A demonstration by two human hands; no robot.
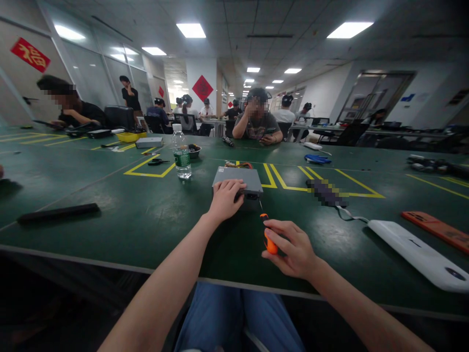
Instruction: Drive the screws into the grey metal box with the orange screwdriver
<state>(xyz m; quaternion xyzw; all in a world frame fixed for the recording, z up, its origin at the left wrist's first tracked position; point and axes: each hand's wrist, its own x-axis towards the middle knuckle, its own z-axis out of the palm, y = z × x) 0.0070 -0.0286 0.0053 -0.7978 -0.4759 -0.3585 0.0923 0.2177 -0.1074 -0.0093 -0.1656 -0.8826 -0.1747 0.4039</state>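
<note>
Green bench (110, 215), red 福 sign (30, 54); left hand (225, 198) flat on grey box (253, 180), right hand (293, 249) around orange screwdriver (270, 243).

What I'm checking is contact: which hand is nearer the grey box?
Left. The left hand lies on the grey box, at its near edge. The right hand is apart from it, closer to the person, holding an orange screwdriver.

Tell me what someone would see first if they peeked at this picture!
Most likely the two bare arms stretched over the green table. The right hand grips an orange-handled screwdriver near the front edge, its thin tip aimed at a grey metal box. The left hand lies on top of that box, and a water bottle stands further back on the left.
</note>
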